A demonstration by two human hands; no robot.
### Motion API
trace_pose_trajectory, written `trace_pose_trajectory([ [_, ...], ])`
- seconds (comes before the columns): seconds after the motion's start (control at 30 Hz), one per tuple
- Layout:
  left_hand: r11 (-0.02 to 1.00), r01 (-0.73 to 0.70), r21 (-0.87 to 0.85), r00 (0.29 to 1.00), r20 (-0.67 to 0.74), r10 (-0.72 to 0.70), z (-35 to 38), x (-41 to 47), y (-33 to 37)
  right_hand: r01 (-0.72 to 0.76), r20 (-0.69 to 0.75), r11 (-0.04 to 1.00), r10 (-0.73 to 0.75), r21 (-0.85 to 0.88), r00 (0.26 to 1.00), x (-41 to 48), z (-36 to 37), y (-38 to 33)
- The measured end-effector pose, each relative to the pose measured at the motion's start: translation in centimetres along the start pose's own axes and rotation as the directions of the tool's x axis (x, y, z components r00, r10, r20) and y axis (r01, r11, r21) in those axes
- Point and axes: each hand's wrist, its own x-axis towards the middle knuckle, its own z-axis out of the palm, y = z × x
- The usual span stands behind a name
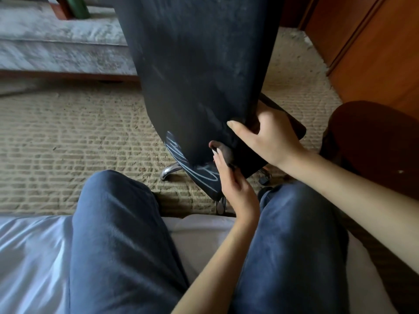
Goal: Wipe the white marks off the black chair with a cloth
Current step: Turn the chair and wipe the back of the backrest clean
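Carpet (68, 132) underlies the black chair (199, 64). The right hand (272, 137) curls round its edge; the left hand (235, 191) pinches a cloth (224, 154) beside white marks (179, 155).

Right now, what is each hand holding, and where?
Left hand holds a dark cloth bunched in its grip; right hand grips the black chair by its backrest edge.

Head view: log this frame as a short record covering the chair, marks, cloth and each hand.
chair: black, faint smears higher up
marks: white scribbles on the lower part, not yet wiped
cloth: dark, against the chair beside the marks
left hand: holds the cloth
right hand: grips the chair's edge
floor: beige carpet
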Motion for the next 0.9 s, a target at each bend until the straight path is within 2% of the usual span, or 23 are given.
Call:
trace_pose_trajectory([
  [0.03,1.000,0.026,0.016,1.000,-0.014,-0.026,-0.1,0.2,-0.8,0.002,0.002,1.000,-0.002,-0.002,1.000,0.0,0.1,-0.1],
  [0.1,0.976,0.212,0.049,0.975,-0.078,-0.207,-0.5,1.0,-3.0,0.002,0.032,1.000,-0.002,-0.002,0.999,0.2,0.1,-0.1],
  [0.17,0.881,0.471,0.043,0.876,-0.143,-0.461,-1.6,1.4,-4.7,0.002,0.097,1.000,-0.004,0.020,0.995,0.5,-0.2,0.0],
  [0.2,0.840,0.542,0.037,0.834,-0.149,-0.531,-2.1,1.5,-5.3,0.007,0.132,0.999,-0.011,0.031,0.991,0.6,-0.3,0.2],
  [0.27,0.830,0.558,0.029,0.824,-0.139,-0.549,-2.7,1.7,-4.9,0.006,0.191,0.998,-0.018,0.067,0.981,0.7,-0.6,0.7],
  [0.33,0.896,0.444,-0.021,0.890,-0.106,-0.443,-2.3,2.3,-2.2,-0.041,0.232,0.990,0.009,0.134,0.973,0.3,-0.9,1.3],
  [0.43,0.995,0.052,-0.090,0.994,-0.093,-0.060,-0.6,3.9,4.4,-0.102,0.199,0.960,0.050,0.262,0.979,-1.0,-0.9,2.3],
  [0.5,0.965,-0.245,-0.092,0.968,-0.072,0.239,0.2,5.1,8.5,-0.108,0.127,0.934,0.068,0.341,0.990,-1.1,-1.3,2.1],
  [0.57,0.899,-0.434,-0.062,0.901,-0.012,0.434,0.6,6.5,10.8,-0.125,0.097,0.918,0.095,0.375,0.991,-0.6,-2.2,1.5],
  [0.67,0.804,-0.592,0.047,0.806,0.041,0.591,0.5,7.5,9.2,-0.086,0.091,0.930,0.057,0.358,0.994,0.5,-3.0,0.5],
  [0.7,0.794,-0.603,0.077,0.797,0.053,0.601,0.3,7.2,7.5,-0.054,0.084,0.941,0.027,0.333,0.996,0.8,-3.0,0.4],
  [0.73,0.821,-0.563,0.096,0.826,0.060,0.560,0.1,6.5,5.4,-0.022,0.075,0.955,0.000,0.296,0.997,0.9,-3.0,0.5],
  [0.77,0.880,-0.464,0.102,0.886,0.050,0.461,-0.2,5.6,3.2,0.000,0.068,0.964,-0.019,0.266,0.997,0.9,-2.9,0.6],
  [0.83,0.984,-0.160,0.076,0.987,0.014,0.160,-0.8,3.9,-0.4,0.019,0.061,0.966,-0.036,0.257,0.997,0.9,-3.0,0.8],
  [0.9,0.997,0.069,0.019,0.997,-0.025,-0.068,-1.0,3.2,-1.5,0.031,0.059,0.965,-0.048,0.260,0.997,0.7,-3.0,1.0],
])
